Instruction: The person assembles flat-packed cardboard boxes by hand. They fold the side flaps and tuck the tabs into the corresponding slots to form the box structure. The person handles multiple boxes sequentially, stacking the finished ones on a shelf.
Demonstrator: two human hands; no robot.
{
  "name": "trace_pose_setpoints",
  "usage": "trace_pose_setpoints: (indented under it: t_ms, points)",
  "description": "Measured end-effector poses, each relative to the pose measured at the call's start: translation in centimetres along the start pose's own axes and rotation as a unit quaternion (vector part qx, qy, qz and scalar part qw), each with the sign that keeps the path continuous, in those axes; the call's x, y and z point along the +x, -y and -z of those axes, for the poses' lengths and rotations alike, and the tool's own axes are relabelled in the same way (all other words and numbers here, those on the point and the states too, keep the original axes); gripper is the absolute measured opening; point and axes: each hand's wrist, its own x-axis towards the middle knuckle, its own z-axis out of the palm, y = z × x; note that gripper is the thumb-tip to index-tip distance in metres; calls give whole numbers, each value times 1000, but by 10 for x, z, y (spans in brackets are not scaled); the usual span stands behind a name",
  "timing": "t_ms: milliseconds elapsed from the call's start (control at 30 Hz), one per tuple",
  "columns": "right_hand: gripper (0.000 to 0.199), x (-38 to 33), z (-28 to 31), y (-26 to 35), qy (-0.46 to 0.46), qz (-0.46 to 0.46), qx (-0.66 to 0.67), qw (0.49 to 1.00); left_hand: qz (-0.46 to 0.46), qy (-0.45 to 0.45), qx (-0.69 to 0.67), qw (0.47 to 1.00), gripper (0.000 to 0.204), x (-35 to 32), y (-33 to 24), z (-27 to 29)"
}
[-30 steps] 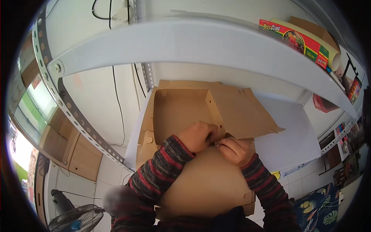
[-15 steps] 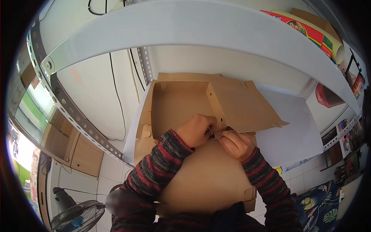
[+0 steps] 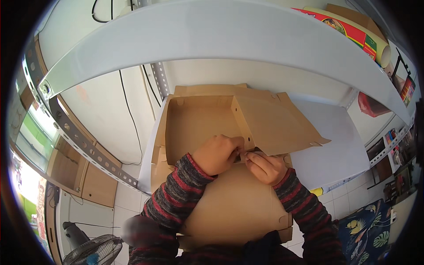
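A brown cardboard box (image 3: 201, 126) lies in front of me, its lid (image 3: 276, 121) folded out to the right. Both my hands meet at the box's near right corner, where the side wall joins the front. My left hand (image 3: 216, 152) is closed, thumb and fingers pinching the cardboard edge from inside the corner. Close beside it, my right hand (image 3: 266, 167) pinches the flap at the corner by the lid's hinge. Fingers cover the exact fold. Nearer my body, a flat cardboard panel (image 3: 236, 207) with slotted tabs spreads below my wrists.
The box rests on a white shelf (image 3: 327, 141). A pale metal shelf beam (image 3: 212, 33) crosses above it, with a red and yellow carton (image 3: 344, 31) on top at the right. Perforated uprights (image 3: 97, 154) stand at the left. A fan (image 3: 95, 249) is at the lower left.
My hands stay at the same corner, with small shifts of the fingers. The whole view has moved slightly, so the box and shelf sit a little differently in the picture.
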Motion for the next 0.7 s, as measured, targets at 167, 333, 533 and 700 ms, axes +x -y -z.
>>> trace_pose_setpoints:
  t_ms: [167,333,533,700]
  points:
    - [12,7,8,-1,23,13,29,999,12,6,-29,999,12,-1,1,2]
    - [12,2,5,-2,3,15,8,1000,-13,7,-31,999,17,0,2,1]
    - [8,-4,1,-4,0,-5,17,1000,-21,34,-47,998,15,0,-1,5]
    - [8,-1,4,-4,5,-22,10,1000,-20,42,-57,997,16,-2,-6,9]
